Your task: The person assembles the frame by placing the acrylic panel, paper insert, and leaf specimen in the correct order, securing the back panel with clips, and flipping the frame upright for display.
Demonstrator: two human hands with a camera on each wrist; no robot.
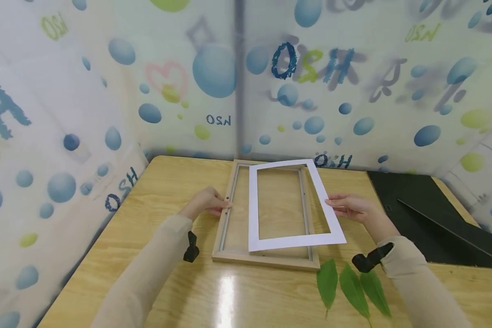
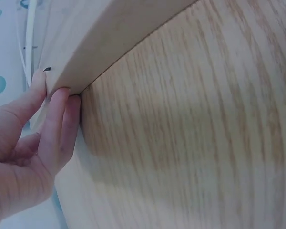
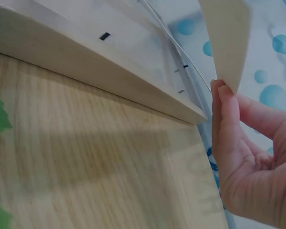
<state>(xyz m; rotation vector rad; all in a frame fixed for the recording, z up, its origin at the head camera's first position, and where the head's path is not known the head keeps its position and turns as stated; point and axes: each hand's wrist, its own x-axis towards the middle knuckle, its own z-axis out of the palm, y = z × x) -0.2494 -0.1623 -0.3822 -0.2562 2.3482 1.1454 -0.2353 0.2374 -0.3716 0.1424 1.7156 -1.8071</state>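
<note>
A light wooden picture frame [image 1: 266, 262] lies on the table, its inner groove and small dark tabs showing. At its left side my left hand [image 1: 207, 202] grips the rail between thumb and fingers; the left wrist view shows these fingers [image 2: 55, 117] against the frame's outer edge. My right hand [image 1: 354, 209] pinches a white paper mat [image 1: 297, 241] with a rectangular cut-out by its right edge. The mat is tilted above the frame and covers part of its right side. In the right wrist view, thumb and fingertips [image 3: 224, 95] meet on the mat's border.
To the right lies a black backing board [image 1: 426, 218] with a stand flap [image 1: 447, 228] lifted at an angle. Several green leaves [image 1: 354, 287] rest near the frame's lower right corner. A patterned curtain [image 1: 238, 91] stands behind the wooden table [image 1: 180, 287].
</note>
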